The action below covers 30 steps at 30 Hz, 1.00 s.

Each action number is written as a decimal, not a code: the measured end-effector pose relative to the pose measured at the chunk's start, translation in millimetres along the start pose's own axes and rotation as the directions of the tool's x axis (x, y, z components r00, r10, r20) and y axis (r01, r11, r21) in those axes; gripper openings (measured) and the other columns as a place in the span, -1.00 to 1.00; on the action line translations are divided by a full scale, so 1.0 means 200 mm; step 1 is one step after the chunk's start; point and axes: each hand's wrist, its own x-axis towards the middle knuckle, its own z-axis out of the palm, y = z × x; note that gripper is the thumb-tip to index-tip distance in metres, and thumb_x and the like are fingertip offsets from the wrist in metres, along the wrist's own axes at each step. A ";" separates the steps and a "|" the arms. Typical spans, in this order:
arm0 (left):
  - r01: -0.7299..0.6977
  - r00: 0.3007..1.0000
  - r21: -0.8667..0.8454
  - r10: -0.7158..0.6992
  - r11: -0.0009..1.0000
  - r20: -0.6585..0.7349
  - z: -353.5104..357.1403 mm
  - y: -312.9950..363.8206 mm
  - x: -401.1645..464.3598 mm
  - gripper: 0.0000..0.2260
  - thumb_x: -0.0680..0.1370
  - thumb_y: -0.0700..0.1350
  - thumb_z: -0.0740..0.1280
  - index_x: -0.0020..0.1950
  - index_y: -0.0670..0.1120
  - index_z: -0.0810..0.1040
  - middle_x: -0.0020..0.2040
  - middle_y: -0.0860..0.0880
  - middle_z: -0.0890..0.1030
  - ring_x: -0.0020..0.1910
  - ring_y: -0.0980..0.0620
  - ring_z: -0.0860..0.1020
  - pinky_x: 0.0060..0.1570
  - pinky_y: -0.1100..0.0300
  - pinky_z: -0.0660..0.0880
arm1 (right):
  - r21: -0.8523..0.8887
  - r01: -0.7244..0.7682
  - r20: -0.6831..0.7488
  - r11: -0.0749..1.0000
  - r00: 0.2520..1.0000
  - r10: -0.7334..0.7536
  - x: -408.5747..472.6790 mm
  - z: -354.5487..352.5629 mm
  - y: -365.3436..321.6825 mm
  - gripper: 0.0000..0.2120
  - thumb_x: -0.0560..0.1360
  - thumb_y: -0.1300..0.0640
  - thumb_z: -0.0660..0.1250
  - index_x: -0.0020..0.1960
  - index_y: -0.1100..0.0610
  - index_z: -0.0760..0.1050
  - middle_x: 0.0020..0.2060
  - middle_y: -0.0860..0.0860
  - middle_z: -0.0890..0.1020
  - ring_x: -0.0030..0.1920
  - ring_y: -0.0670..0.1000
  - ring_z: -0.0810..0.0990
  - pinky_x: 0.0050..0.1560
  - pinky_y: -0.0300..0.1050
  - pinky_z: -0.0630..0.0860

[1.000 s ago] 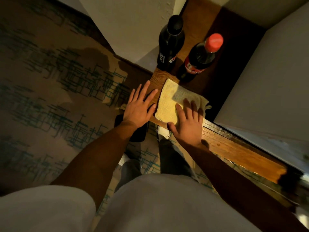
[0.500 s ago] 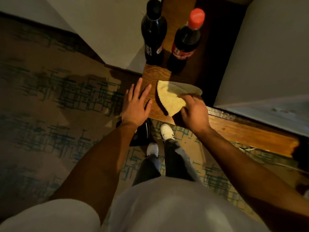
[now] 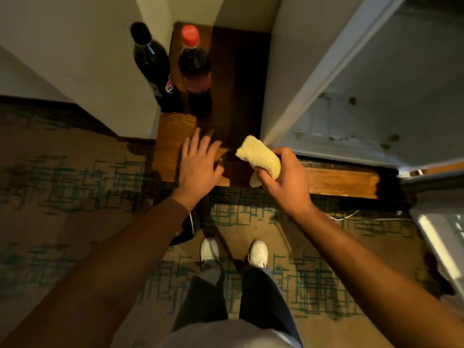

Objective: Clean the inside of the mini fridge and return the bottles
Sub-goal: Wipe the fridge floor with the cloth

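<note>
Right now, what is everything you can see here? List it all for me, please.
cola bottles: 2, dark, one red cap, one black cap, upright at the far end of the wooden shelf
wooden shelf: 1, brown, beside the fridge
cloth: 1, yellow, rolled, gripped in the right hand
mini fridge: 1, white, right of the shelf
carpet: 1, tan with green lines, floor
shoes: 2, white
left hand: open, above the shelf edge
right hand: holding the cloth

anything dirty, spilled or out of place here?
Yes: dark spots dot the inside of the open fridge door, so it looks uncleaned. Both soda bottles, black-capped and red-capped, stand upright on the wooden ledge, outside the fridge. No spill is visible.
</note>
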 end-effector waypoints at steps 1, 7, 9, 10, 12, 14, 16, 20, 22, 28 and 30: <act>0.006 1.000 -0.003 -0.006 1.000 0.025 0.01 0.10 0.03 -0.48 0.53 0.08 0.24 0.47 -0.01 0.36 0.57 -0.10 0.27 0.58 -0.20 0.12 0.53 -0.19 0.11 | 0.005 -0.001 -0.026 1.000 1.000 0.001 -0.02 -0.05 0.03 -0.62 0.47 -0.12 0.34 0.15 0.10 0.44 -0.05 0.03 0.60 -0.09 0.07 0.59 -0.18 0.03 0.51; 0.118 0.984 0.150 -0.136 0.982 0.116 0.20 0.31 0.08 -0.26 0.58 0.40 -0.11 0.60 -0.06 0.11 0.63 -0.18 0.05 0.61 -0.26 -0.07 0.51 -0.36 -0.11 | -0.057 0.010 -0.101 0.998 0.995 -0.016 -0.14 -0.30 0.35 -0.71 0.57 -0.06 0.20 0.17 0.12 0.44 -0.07 0.02 0.54 -0.11 0.06 0.53 -0.18 0.02 0.46; 0.102 0.990 0.153 -0.116 0.983 0.085 0.21 0.31 0.07 -0.23 0.58 0.42 -0.14 0.61 -0.07 0.12 0.63 -0.18 0.05 0.62 -0.25 -0.07 0.51 -0.37 -0.07 | -0.030 -0.013 -0.141 0.999 0.990 0.009 -0.18 -0.36 0.47 -0.71 0.59 0.03 0.23 0.25 0.13 0.44 0.03 0.05 0.58 -0.01 0.09 0.56 -0.09 -0.05 0.44; 0.100 0.991 0.149 -0.111 0.984 0.069 0.22 0.31 0.07 -0.22 0.57 0.42 -0.14 0.61 -0.08 0.12 0.64 -0.17 0.05 0.62 -0.25 -0.07 0.51 -0.36 -0.05 | -0.009 -0.022 -0.161 1.000 0.987 0.020 -0.19 -0.39 0.53 -0.68 0.59 0.06 0.23 0.30 0.13 0.44 0.09 0.06 0.59 0.06 0.09 0.56 -0.03 -0.11 0.41; 0.118 0.991 0.143 -0.126 0.983 0.046 0.24 0.31 0.09 -0.21 0.56 0.44 -0.15 0.61 -0.06 0.10 0.64 -0.15 0.03 0.62 -0.22 -0.09 0.53 -0.32 -0.05 | 0.008 -0.044 -0.185 0.999 0.982 0.045 -0.21 -0.43 0.63 -0.60 0.59 0.07 0.21 0.41 0.12 0.39 0.24 0.06 0.58 0.20 0.03 0.53 0.09 -0.19 0.38; 0.140 0.989 0.156 -0.144 0.978 0.019 0.25 0.31 0.10 -0.19 0.54 0.46 -0.16 0.61 -0.05 0.11 0.64 -0.14 0.05 0.62 -0.20 -0.07 0.54 -0.29 -0.04 | 0.027 -0.054 -0.209 0.998 0.976 0.059 -0.23 -0.45 0.70 -0.56 0.60 0.01 0.19 0.46 0.10 0.36 0.29 0.05 0.56 0.25 0.01 0.51 0.13 -0.21 0.37; 0.139 0.989 0.188 -0.144 0.972 0.012 0.27 0.31 0.11 -0.18 0.53 0.48 -0.16 0.61 -0.05 0.09 0.64 -0.13 0.05 0.62 -0.19 -0.07 0.55 -0.28 -0.04 | 0.061 -0.059 -0.246 0.996 0.967 0.073 -0.25 -0.45 0.75 -0.56 0.61 -0.02 0.16 0.44 0.09 0.38 0.26 0.05 0.58 0.22 0.03 0.54 0.09 -0.22 0.38; 0.146 0.989 0.180 -0.145 0.973 -0.015 0.29 0.30 0.11 -0.18 0.53 0.48 -0.11 0.61 -0.03 0.06 0.64 -0.12 0.01 0.62 -0.17 -0.09 0.55 -0.27 -0.06 | 0.165 -0.093 -0.346 0.982 0.927 0.146 -0.23 -0.42 0.74 -0.55 0.62 0.00 0.15 0.48 0.07 0.33 0.28 0.08 0.57 0.24 0.06 0.54 0.18 -0.07 0.46; 0.141 0.990 0.166 -0.140 0.976 -0.021 0.29 0.30 0.11 -0.19 0.53 0.48 -0.09 0.61 -0.03 0.06 0.64 -0.12 0.00 0.62 -0.17 -0.10 0.55 -0.27 -0.07 | 0.167 -0.055 -0.401 0.984 0.909 0.119 -0.18 -0.43 0.69 -0.53 0.61 0.02 0.14 0.50 0.06 0.30 0.30 0.09 0.56 0.27 0.05 0.52 0.23 -0.06 0.44; 0.148 0.989 0.163 -0.144 0.975 -0.036 0.28 0.31 0.11 -0.20 0.53 0.47 -0.07 0.60 -0.04 0.11 0.63 -0.13 0.08 0.62 -0.19 -0.04 0.55 -0.27 -0.03 | -0.050 -0.213 -0.389 0.976 0.904 0.178 0.15 -0.37 0.62 -0.61 0.54 -0.01 0.14 0.07 0.32 0.48 -0.09 0.25 0.58 -0.03 0.26 0.54 -0.05 0.11 0.40; 0.153 0.987 0.145 -0.145 0.977 -0.068 0.28 0.31 0.10 -0.23 0.54 0.45 -0.01 0.58 -0.03 0.16 0.62 -0.13 0.14 0.61 -0.19 0.01 0.55 -0.26 0.00 | -0.028 -0.226 -0.356 0.974 0.912 0.201 0.22 -0.30 0.61 -0.58 0.55 0.01 0.17 -0.08 0.40 0.52 -0.18 0.36 0.60 -0.13 0.35 0.57 -0.12 0.17 0.45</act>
